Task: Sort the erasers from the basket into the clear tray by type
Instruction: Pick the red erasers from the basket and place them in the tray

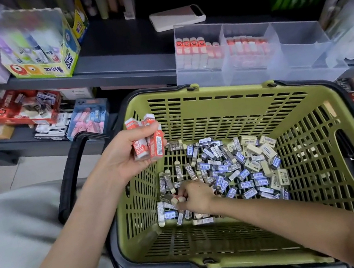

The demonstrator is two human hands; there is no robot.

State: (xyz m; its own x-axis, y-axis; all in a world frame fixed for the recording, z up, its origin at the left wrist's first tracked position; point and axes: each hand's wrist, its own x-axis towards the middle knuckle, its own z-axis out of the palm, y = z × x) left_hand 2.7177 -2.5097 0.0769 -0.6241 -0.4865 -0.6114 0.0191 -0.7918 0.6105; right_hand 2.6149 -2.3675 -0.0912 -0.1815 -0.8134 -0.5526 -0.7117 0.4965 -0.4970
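1. Left hand (125,153) is raised over the left rim of the basket, palm up. Its fingers and thumb are curled round a bunch of orange erasers (148,138), which stand roughly upright in the grip.
2. Right hand (198,197) is down inside the basket (227,114), on the near-left part of the pile. Its fingertips are pressed together, pinching a small eraser with a red end (178,199); how many it grips is hard to tell.
3. The basket is green with slotted walls and a black rim. A black handle (70,176) is folded down on its left side.
4. The loose erasers (236,166) cover the basket floor. They are mostly blue-and-white and grey "2B" sleeves, with cream ones towards the right side of the heap.
5. The clear tray (303,52) sits on the dark shelf just behind the basket's far rim and is divided into compartments.
6. Its left compartment holds a row of upright red-and-white erasers (194,52), with faces on the first few. The middle compartment holds more red-and-white erasers (248,50), blurred through the plastic.
7. A phone (177,18) lies flat on the shelf behind the tray.
8. A glue box (40,63) stands at the left end of the same shelf.
9. The lower left shelf holds mixed stationery boxes (30,110), too blurred to name.
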